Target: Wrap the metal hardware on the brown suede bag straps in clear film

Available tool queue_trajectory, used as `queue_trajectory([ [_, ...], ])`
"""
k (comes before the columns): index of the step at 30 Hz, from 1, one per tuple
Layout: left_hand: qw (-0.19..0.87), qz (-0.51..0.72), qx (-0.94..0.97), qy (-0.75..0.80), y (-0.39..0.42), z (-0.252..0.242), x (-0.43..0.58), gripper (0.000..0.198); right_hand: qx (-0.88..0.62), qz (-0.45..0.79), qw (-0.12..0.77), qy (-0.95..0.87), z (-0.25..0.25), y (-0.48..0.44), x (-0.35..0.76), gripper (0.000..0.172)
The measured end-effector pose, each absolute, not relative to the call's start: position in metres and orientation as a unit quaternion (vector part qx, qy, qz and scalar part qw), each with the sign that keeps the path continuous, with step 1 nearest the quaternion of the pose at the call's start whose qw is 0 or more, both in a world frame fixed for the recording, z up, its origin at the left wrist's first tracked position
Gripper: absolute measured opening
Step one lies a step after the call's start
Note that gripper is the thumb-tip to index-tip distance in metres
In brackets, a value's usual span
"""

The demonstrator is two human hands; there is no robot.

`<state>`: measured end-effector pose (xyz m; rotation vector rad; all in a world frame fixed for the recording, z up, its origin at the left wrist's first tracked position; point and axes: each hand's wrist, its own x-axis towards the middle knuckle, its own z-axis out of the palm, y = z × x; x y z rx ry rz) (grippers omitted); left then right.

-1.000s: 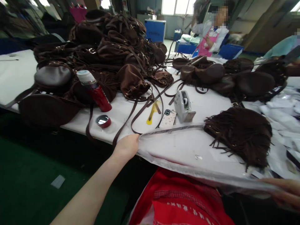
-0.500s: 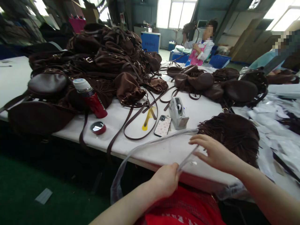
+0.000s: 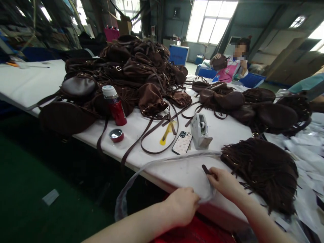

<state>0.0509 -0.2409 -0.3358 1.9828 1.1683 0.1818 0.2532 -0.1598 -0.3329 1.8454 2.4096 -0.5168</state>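
Note:
At the table's front edge, my left hand (image 3: 184,205) is closed on a strip of clear plastic film (image 3: 136,172). The film loops left over the edge, hanging down, and runs back to a dark brown fringed bag (image 3: 265,168) on the right. Between finger and thumb of my right hand (image 3: 224,182) is the end of a dark brown strap (image 3: 205,169), its tip pointing up and left. The plastic also passes beneath the right hand, close to the left one. The rest of the strap is hidden by hand and film.
Beyond my hands stand a tape dispenser (image 3: 200,132), a phone (image 3: 182,143), a yellow comb (image 3: 167,133), a tape roll (image 3: 116,135) and a red flask (image 3: 115,106). Brown bags (image 3: 141,64) are heaped behind. White wrapping (image 3: 306,145) lies right. Across the table, a person (image 3: 229,69) holds a bag.
My right hand has gone from spread fingers by the plastic to pinching the brown strap end. The left hand keeps its hold. My view has shifted, showing more of the fringed bag.

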Motion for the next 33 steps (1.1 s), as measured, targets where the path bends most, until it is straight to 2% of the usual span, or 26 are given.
queue_trajectory([
  [2, 0.394, 0.09, 0.773, 0.488, -0.238, -0.334, 0.046, 0.025, 0.566, -0.176, 0.028, 0.805, -0.338, -0.161, 0.255, 0.021],
  [8, 0.349, 0.191, 0.73, 0.555, -0.228, -0.326, 0.046, 0.062, 0.492, -0.209, 0.006, 0.845, -0.338, -0.171, 0.25, 0.032],
  [10, 0.322, 0.17, 0.742, 0.563, -0.221, -0.325, 0.052, 0.056, 0.478, -0.213, 0.006, 0.852, -0.335, -0.173, 0.248, 0.033],
  [13, 0.302, 0.097, 0.762, 0.564, -0.21, -0.326, 0.06, 0.034, 0.46, -0.221, -0.01, 0.86, -0.33, -0.177, 0.248, 0.032],
  [17, 0.283, 0.066, 0.759, 0.582, -0.203, -0.328, 0.071, 0.03, 0.531, -0.184, -0.079, 0.823, -0.323, -0.185, 0.249, 0.032],
  [21, 0.28, 0.068, 0.758, 0.585, -0.21, -0.332, 0.084, 0.03, 0.643, -0.147, 0.009, 0.751, -0.319, -0.189, 0.24, 0.053],
  [26, 0.31, 0.104, 0.779, 0.535, -0.224, -0.338, 0.085, 0.031, 0.67, -0.152, 0.089, 0.722, -0.318, -0.18, 0.225, 0.032],
  [29, 0.319, 0.119, 0.796, 0.501, -0.228, -0.341, 0.076, 0.037, 0.653, -0.146, 0.114, 0.735, -0.314, -0.177, 0.225, 0.026],
  [33, 0.287, 0.091, 0.835, 0.46, -0.229, -0.345, 0.068, 0.018, 0.606, -0.151, 0.107, 0.773, -0.312, -0.18, 0.233, 0.019],
])
